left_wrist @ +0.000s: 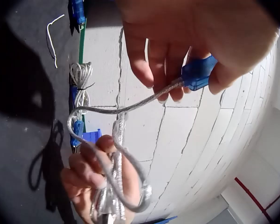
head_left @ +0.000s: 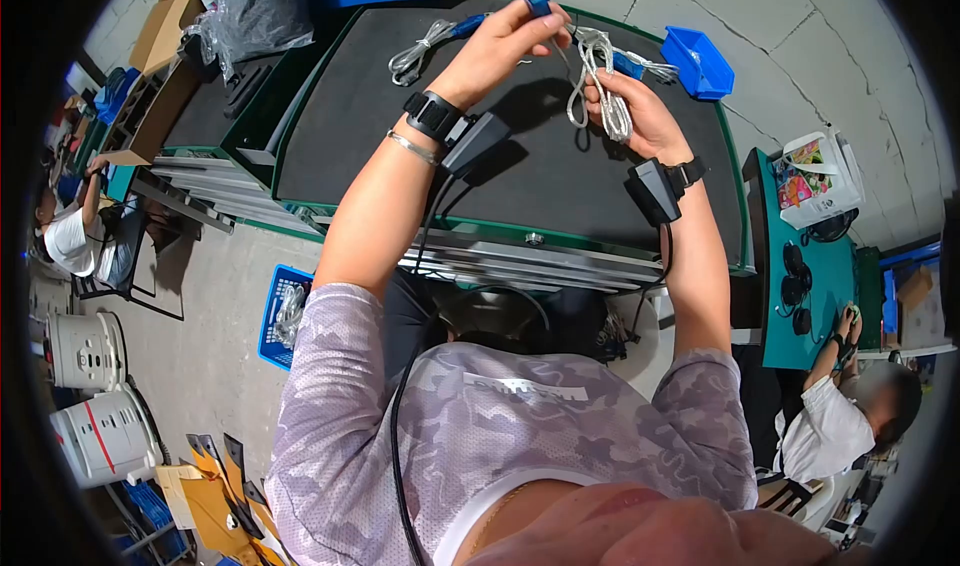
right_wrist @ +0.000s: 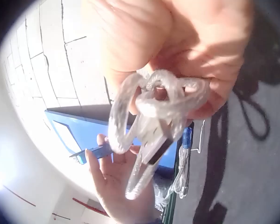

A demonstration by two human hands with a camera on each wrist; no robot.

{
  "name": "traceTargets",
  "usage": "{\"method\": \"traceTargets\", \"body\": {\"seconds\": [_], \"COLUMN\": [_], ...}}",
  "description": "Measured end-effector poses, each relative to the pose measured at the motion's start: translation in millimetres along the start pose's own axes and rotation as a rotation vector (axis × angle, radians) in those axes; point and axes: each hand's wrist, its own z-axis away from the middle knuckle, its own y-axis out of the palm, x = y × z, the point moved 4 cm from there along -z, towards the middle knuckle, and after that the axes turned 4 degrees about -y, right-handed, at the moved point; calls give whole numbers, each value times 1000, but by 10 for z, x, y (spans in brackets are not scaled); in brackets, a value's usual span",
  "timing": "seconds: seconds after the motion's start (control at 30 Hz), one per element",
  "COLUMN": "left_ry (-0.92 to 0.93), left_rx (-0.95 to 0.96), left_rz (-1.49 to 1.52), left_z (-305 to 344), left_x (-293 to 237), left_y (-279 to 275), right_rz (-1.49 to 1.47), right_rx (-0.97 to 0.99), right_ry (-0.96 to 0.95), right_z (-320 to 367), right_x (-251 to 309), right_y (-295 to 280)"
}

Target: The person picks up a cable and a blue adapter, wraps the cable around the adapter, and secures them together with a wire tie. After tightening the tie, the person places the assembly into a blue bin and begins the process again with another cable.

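Observation:
My left hand point(head_left: 495, 51), raised over the far side of the dark table mat, pinches a blue plug point(left_wrist: 199, 73) between thumb and fingers. From that plug a clear-sheathed silver cable point(left_wrist: 144, 101) runs in a loose curve to a bundle. This folded cable bundle point(right_wrist: 161, 105) is held in my right hand point(head_left: 645, 116), its fingers curled round it. A dark band-like piece point(right_wrist: 159, 151) shows among the strands. In the right wrist view, the plug's metal end point(right_wrist: 79, 157) sticks out past my left fingers.
Another silver cable coil point(head_left: 408, 61) with a blue plug lies at the mat's far left. A similar coil point(left_wrist: 82, 77) lies by the far edge near a blue bin point(head_left: 698, 63). A bent white wire point(left_wrist: 50, 39) is on the mat. Another person point(head_left: 835, 431) sits at right.

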Motion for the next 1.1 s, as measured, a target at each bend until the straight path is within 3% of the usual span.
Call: {"method": "traceTargets", "body": {"seconds": [0.07,0.23,0.37,0.53,0.67,0.73,0.77,0.83,0.9,0.97,1.03,1.1], "left_ry": [15,16,-91,-71,-14,108,108,101,35,97,193,61], "left_rx": [83,81,-103,-110,-66,-71,-67,-92,-80,52,147,342], "left_rz": [-5,-51,57,362,389,322,322,37,-84,-251,-362,-61], "left_z": [-20,-19,-44,-77,-99,-92,-89,-30,27,22,57,-14], "left_x": [49,80,139,158,149,74,56,-53,-118,-129,-109,79], "left_y": [71,97,-58,-96,-64,-45,-28,22,65,139,199,225], "right_rz": [-110,-156,-242,-58,-18,-56,-57,-50,-43,-56,-67,-82], "right_rx": [9,44,58,-12,-149,-248,-251,-123,-146,-72,-140,-54], "right_ry": [-10,-84,-111,-179,-275,-338,-342,-262,-260,-229,-291,-297], "right_z": [-2,35,24,40,-33,-38,-28,-2,18,23,20,-3], "right_x": [9,81,99,107,49,59,76,92,108,110,148,171], "right_y": [-2,36,-15,22,-58,-123,-141,-82,-32,6,26,-20]}}
